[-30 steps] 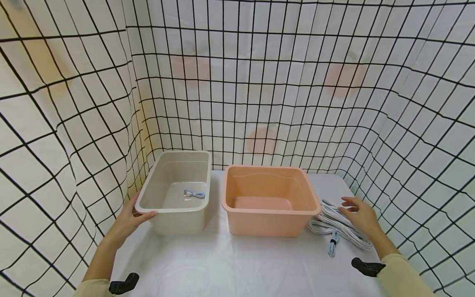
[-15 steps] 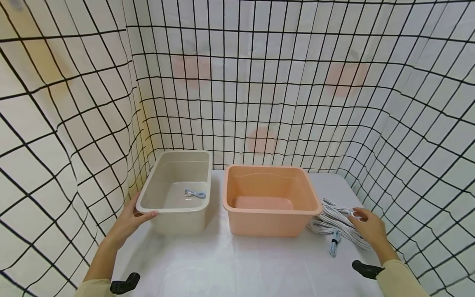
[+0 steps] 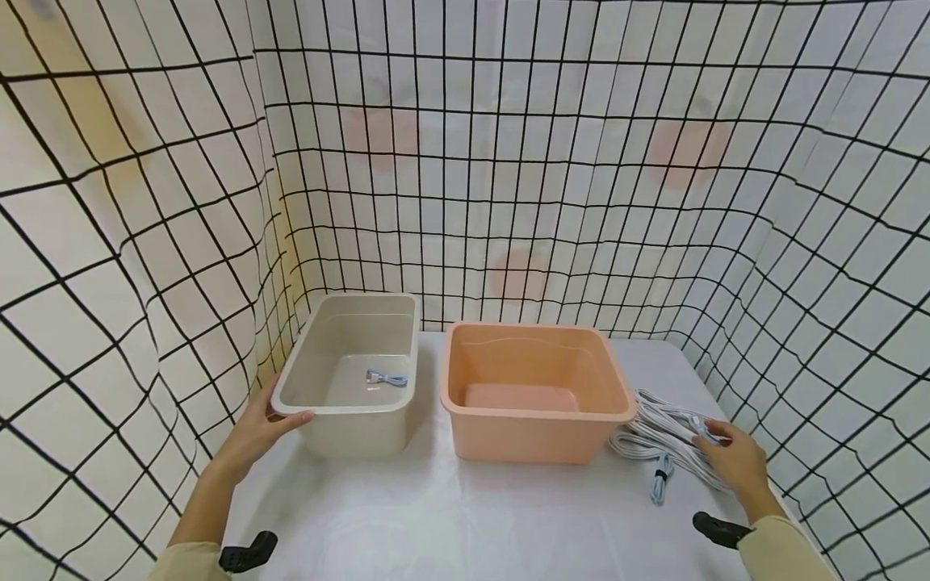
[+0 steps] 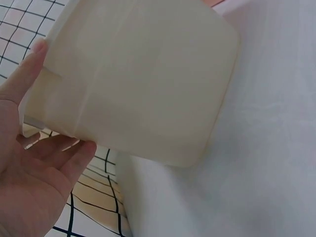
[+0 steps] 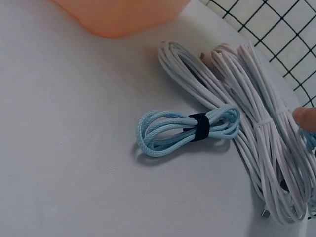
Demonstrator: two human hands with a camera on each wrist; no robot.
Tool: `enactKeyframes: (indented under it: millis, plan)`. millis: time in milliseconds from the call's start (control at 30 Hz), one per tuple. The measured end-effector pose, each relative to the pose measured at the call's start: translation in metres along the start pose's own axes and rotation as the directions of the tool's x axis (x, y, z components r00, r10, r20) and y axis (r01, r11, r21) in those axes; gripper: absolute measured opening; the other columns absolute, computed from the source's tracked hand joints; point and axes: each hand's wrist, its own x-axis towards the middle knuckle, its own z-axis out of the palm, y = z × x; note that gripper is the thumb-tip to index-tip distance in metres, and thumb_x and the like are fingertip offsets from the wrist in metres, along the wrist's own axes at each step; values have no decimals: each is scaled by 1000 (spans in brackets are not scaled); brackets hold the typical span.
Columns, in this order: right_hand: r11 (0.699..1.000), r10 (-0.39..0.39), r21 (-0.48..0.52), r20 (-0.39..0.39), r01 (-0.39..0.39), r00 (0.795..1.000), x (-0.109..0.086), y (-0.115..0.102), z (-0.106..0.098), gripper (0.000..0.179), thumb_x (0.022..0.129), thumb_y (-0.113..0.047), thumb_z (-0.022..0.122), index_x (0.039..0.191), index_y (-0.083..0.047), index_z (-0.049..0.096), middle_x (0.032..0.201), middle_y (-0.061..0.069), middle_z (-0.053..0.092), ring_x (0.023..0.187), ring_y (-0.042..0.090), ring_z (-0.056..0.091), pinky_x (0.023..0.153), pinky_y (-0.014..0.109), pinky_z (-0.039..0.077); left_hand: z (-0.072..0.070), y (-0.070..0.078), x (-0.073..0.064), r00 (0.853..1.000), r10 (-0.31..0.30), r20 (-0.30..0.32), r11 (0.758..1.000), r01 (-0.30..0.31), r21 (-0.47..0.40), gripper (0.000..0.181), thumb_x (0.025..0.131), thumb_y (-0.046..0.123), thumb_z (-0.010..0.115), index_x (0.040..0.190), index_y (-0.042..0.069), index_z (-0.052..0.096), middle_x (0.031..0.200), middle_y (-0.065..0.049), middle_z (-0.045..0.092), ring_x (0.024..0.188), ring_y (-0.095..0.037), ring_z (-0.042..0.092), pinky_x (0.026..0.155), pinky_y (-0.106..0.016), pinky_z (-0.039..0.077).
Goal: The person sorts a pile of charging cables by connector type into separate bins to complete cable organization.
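My left hand [image 3: 250,432] holds the near left corner of a beige plastic bin [image 3: 356,436], thumb along its front and fingers at its side. In the left wrist view the fingertips [image 4: 86,148] press against the bin's wall. Inside that bin lies a light blue bundled cable [image 3: 387,378]. At the right, my right hand [image 3: 737,464] pinches another light blue cable [image 3: 703,428] over several coiled white cables [image 3: 664,432]. Only a fingertip [image 5: 306,118] and a bit of that cable show in the right wrist view. A light blue cable with a black strap [image 5: 190,129] lies beside the white coils.
A peach plastic bin [image 3: 516,440] stands between the beige bin and the cables. Black wire grid [image 3: 508,113] rises behind and at both sides of the white table [image 3: 508,524].
My right hand has moved right and down over the white coils, and its fingers have taken a light blue cable. My left hand stays at the beige bin's corner. The view has shifted slightly.
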Motion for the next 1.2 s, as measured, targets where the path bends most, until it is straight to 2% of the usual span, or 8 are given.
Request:
enactKeyframes:
  millis: [267, 600, 733, 867, 967, 1033, 1200]
  plan:
    - [1000, 27, -7, -3, -27, 1000, 4, 10, 0, 50, 100, -30, 68, 133, 7, 61, 128, 36, 59, 115, 52, 54, 90, 64, 45, 1, 2, 0, 1000, 5, 0, 1000, -5, -8, 93, 97, 22, 76, 166, 10, 13, 150, -27, 41, 126, -41, 52, 99, -58, 46]
    - [998, 67, 9, 16, -67, 998, 7, 11, -2, 44, 100, -22, 66, 132, 8, 63, 133, 38, 55, 124, 57, 47, 98, 66, 41, 1, 3, -1, 1000, -9, -6, 1000, 9, 5, 93, 98, 24, 76, 166, 11, 13, 149, -26, 42, 125, -41, 52, 99, -60, 46]
    - [996, 84, 24, -8, -84, 996, 8, 9, -3, 40, 100, -20, 65, 129, 8, 66, 124, 35, 60, 112, 50, 54, 83, 56, 47, 1, 2, -1, 1000, -11, -6, 1000, 11, 1, 94, 98, 24, 76, 166, 12, 13, 150, -26, 41, 127, -41, 51, 99, -60, 46]
    - [995, 95, 39, -26, -94, 995, 8, 12, -7, 39, 101, -22, 63, 128, 6, 68, 118, 30, 61, 104, 42, 55, 72, 44, 45, 2, 0, 0, 1000, -14, -8, 1000, 14, -3, 95, 97, 23, 76, 166, 12, 12, 150, -26, 41, 128, -42, 51, 100, -59, 46]
    - [991, 122, 50, -21, -121, 992, 8, 13, -12, 43, 103, -27, 61, 131, 5, 66, 125, 31, 59, 109, 44, 54, 74, 46, 46, 3, 0, 0, 1000, -11, -6, 1000, 11, -3, 95, 97, 23, 76, 167, 12, 12, 150, -26, 41, 127, -42, 51, 99, -59, 46]
    - [989, 132, 69, -19, -130, 991, 7, 11, -17, 44, 104, -28, 60, 132, 6, 64, 131, 34, 56, 114, 47, 53, 79, 51, 48, 3, 0, 1, 1000, -4, 0, 1000, 4, -2, 94, 98, 23, 75, 167, 12, 12, 151, -26, 40, 128, -42, 51, 99, -59, 46]
    - [987, 101, 129, -10, -98, 995, 4, -1, -27, 45, 106, -26, 57, 134, 10, 61, 139, 37, 49, 126, 53, 46, 94, 63, 44, 3, 0, -1, 1000, 7, -4, 1000, -7, -2, 93, 98, 21, 75, 166, 11, 13, 150, -26, 41, 126, -41, 51, 97, -59, 47]
